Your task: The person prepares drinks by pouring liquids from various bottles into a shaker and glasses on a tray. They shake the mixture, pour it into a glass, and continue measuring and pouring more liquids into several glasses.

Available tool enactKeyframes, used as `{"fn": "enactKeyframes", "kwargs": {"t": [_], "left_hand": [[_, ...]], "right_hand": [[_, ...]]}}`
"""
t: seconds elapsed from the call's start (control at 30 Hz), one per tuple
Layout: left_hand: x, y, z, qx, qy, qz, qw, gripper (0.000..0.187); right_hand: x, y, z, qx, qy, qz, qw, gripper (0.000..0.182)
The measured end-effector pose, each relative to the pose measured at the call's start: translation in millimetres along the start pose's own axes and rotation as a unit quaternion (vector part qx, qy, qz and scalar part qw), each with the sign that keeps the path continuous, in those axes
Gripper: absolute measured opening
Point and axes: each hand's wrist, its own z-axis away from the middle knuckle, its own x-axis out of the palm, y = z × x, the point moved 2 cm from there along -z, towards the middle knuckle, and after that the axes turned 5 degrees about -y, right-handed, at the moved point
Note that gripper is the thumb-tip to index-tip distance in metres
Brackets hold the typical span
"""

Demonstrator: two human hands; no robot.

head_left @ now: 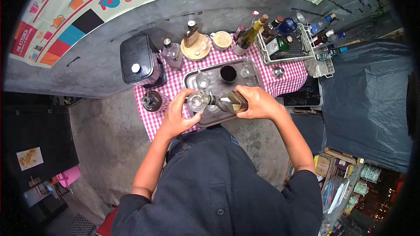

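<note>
My left hand point(178, 116) is closed round a clear glass point(196, 101) over the near left part of a metal tray point(187, 81). My right hand point(259, 103) grips a glass bottle point(228, 102) tilted on its side, its neck pointing left at the glass's rim. Whether liquid is flowing is too small to tell. On the tray behind my hands stand a glass of dark liquid point(228, 73), a clear glass cup point(203, 80) and another clear glass point(248, 68). Part of a further glass point(213, 108) shows beneath the bottle neck.
A checkered cloth point(151, 122) covers the table. Around the tray stand a dark bottle point(152, 101), a black lidded container point(139, 63), a square bottle point(173, 54), a wooden plate point(189, 52), a mug point(222, 40), a tall bottle point(250, 36) and a wire basket point(302, 43) with bottles.
</note>
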Motion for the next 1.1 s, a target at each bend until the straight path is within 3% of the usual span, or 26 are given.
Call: {"fn": "enactKeyframes", "kwargs": {"t": [0.47, 1.1], "left_hand": [[56, 45, -32, -0.002, 0.059, -0.033, 0.998, 0.053], [69, 63, -47, 0.076, 0.066, -0.057, 0.993, 0.051]], "right_hand": [[-65, 40, 40, 0.014, -0.087, 0.055, 0.995, 0.055], [-96, 37, 59, 0.009, -0.094, 0.112, 0.989, 0.051]]}}
